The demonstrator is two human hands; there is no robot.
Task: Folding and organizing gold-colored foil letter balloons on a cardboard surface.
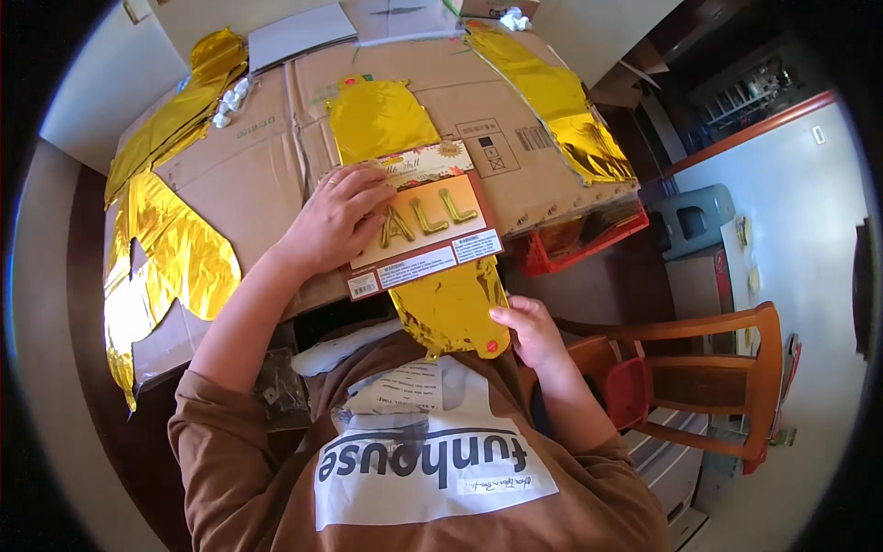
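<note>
Right, the left hand lies flat, palm down, fingers spread and released, pressing on the left part of a rectangular cardboard package card with gold foil letters under clear film. That card rests slantwise on top of a long flat gold foil balloon, which runs from the middle of the flattened brown cardboard sheet down toward the person's chest. Down at the near end, the right hand pinches the lower right edge of that same gold foil balloon, thumb on top, fingers curled beneath it, just beside a small red round spot on the foil. Over on the left, a big crumpled sheet of gold foil sprawls along the cardboard's edge and hangs off it. Up at the far right, another gold foil strip stretches across the corner of the cardboard. Below that corner sits a red plastic crate, and further right a wooden chair with a red seat stands near the white wall. Grey flat sheets lie at the far edge.
</note>
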